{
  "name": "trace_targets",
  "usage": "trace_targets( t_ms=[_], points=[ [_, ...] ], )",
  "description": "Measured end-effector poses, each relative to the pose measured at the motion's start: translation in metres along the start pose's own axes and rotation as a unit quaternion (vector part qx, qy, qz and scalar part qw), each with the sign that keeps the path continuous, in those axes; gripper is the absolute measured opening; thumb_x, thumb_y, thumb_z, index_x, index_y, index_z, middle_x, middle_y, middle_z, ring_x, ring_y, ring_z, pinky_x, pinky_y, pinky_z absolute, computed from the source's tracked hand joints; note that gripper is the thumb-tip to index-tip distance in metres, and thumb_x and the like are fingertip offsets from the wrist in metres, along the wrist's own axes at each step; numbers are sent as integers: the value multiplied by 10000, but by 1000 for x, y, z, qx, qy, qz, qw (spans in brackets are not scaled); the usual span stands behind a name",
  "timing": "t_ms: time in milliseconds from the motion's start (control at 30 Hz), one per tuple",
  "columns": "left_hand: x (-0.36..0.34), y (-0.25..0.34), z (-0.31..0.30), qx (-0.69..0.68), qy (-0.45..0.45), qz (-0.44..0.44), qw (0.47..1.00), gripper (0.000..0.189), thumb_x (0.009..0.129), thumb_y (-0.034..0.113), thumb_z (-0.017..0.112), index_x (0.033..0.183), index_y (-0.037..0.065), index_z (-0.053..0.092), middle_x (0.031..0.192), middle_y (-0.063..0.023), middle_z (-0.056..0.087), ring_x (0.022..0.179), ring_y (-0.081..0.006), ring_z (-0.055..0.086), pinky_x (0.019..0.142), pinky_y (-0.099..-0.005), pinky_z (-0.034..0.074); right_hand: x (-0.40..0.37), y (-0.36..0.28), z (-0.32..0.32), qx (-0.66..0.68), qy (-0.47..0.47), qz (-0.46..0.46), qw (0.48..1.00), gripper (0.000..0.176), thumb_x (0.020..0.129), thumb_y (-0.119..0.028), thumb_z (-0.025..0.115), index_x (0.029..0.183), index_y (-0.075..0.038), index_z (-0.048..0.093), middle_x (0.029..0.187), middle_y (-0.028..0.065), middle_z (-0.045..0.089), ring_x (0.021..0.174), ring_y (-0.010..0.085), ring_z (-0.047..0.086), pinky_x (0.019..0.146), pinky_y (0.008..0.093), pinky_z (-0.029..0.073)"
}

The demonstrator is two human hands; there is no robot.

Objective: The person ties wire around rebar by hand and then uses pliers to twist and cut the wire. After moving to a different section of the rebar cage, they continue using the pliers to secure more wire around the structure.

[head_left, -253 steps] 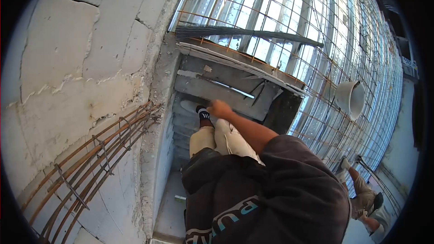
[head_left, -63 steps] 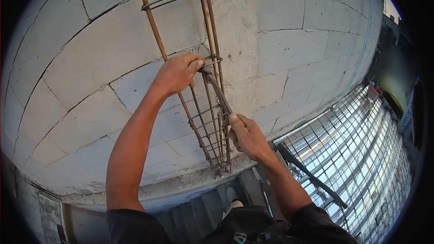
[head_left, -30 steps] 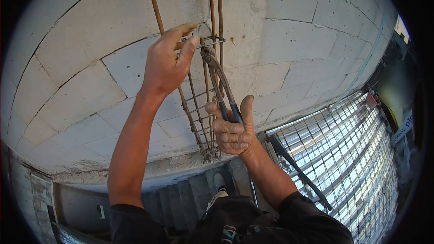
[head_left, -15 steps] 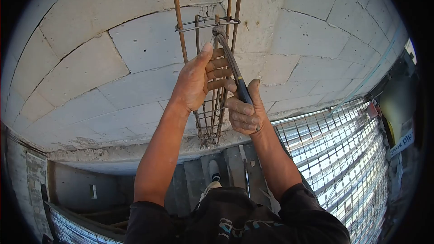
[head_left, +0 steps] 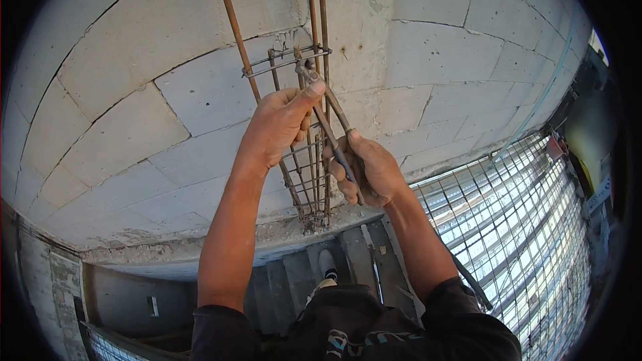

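Note:
My right hand [head_left: 366, 168] grips a pair of pincers [head_left: 326, 126], its two handles spread apart. The jaws of the pincers sit against the rebar cage [head_left: 232, 21], just below a square stirrup [head_left: 277, 65]. Beside the jaws is my left hand [head_left: 284, 117], its fingers curled and the thumb close to the pincers' head. Whatever lies between these left fingers is hidden. The upright bars of the cage are rusty and run down behind both hands to the base of the wall.
Behind the cage stands a wall of pale blocks [head_left: 200, 93] with a concrete strip [head_left: 361, 27]. Steel mesh [head_left: 481, 214] lies over bright corrugated sheeting at the right. Concrete steps [head_left: 287, 277] and a shoe [head_left: 326, 262] show below.
The pincers' handles have spread apart. My left hand has gone from loosely extended fingers to curled ones near the jaws. The whole view has shifted slightly.

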State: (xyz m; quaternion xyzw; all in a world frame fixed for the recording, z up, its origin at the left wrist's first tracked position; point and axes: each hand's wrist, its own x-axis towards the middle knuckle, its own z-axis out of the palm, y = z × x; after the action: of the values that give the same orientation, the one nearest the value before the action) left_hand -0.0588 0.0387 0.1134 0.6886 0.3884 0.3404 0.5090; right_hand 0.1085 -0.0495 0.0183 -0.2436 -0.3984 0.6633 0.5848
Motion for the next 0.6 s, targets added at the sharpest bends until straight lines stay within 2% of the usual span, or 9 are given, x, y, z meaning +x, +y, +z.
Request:
trace_targets(
  t_ms=[67, 133, 233, 267, 367, 400, 467, 533, 600],
  points=[
    [-5, 7, 3, 138, 39, 28, 989, 491, 920, 559, 627, 778, 91, 577, 696, 27, 548, 555, -80, 506, 486, -205, 410, 8, 25, -6, 316, -165, 83, 931, 521, 990, -546, 482, 997, -36, 588, 659, 84, 584, 402, 144, 564, 346, 244, 464],
    [-13, 5, 4, 165, 77, 55, 982, 541, 910, 600, 614, 755, 83, 573, 694, 12, 548, 560, -92, 508, 492, -219, 422, 26, 54, 1, 498, -340, 91, 792, 566, 969, -604, 466, 1039, -52, 568, 664, 93, 598, 391, 153, 571, 328, 237, 467],
    [-13, -37, 2, -26, 101, 17, 994, 582, 931, 624, 555, 890, 48, 633, 793, -34, 602, 670, -109, 569, 583, -247, 480, 28, 58, 13, 526, -375, 63, 761, 603, 944, -633, 483, 1124, -59, 522, 676, 89, 603, 399, 154, 583, 317, 224, 448],
    [-12, -48, 4, -73, 86, 0, 994, 598, 937, 626, 539, 973, 36, 629, 858, -53, 612, 739, -124, 582, 638, -264, 492, 30, 60, 13, 515, -380, 57, 766, 534, 951, -560, 555, 1148, -67, 497, 705, 73, 602, 402, 142, 574, 322, 230, 457],
    [-8, -62, 6, -168, 50, -27, 984, 663, 956, 620, 503, 1200, 10, 591, 1047, -100, 624, 927, -166, 603, 787, -312, 513, 25, 60, 1, 353, -199, 8, 914, 478, 940, -418, 645, 1213, -53, 503, 884, 143, 638, 434, 128, 579, 357, 233, 499],
    [-6, -64, 3, -168, 42, -23, 985, 676, 962, 609, 499, 1262, 7, 559, 1106, -109, 616, 977, -179, 596, 827, -324, 509, 26, 55, -1, 177, -106, -86, 975, 428, 981, -331, 577, 1255, -10, 508, 964, 134, 633, 434, 98, 547, 335, 224, 467],
    [-5, -66, -5, -160, 30, -6, 987, 689, 976, 581, 492, 1350, 3, 504, 1240, -140, 582, 1097, -213, 574, 891, -362, 502, 24, 30, 5, 110, 32, -23, 993, 399, 999, -318, 532, 1205, 24, 533, 911, 141, 629, 398, 97, 519, 313, 222, 445],
    [3, -62, -4, -150, 43, 9, 988, 726, 937, 614, 543, 1298, -17, 534, 1184, -143, 613, 1053, -197, 596, 843, -335, 527, 19, 22, -4, 184, -22, 32, 982, 388, 1015, -306, 498, 1156, 50, 561, 835, 128, 628, 397, 115, 527, 325, 236, 453],
    [13, -53, 1, -172, 18, 26, 984, 701, 929, 605, 571, 1245, -20, 557, 1119, -137, 642, 988, -182, 621, 784, -309, 546, 11, 19, -18, 392, -258, 59, 881, 390, 1028, -295, 476, 1109, 68, 592, 736, 95, 632, 430, 152, 570, 370, 268, 492]
  ],
)
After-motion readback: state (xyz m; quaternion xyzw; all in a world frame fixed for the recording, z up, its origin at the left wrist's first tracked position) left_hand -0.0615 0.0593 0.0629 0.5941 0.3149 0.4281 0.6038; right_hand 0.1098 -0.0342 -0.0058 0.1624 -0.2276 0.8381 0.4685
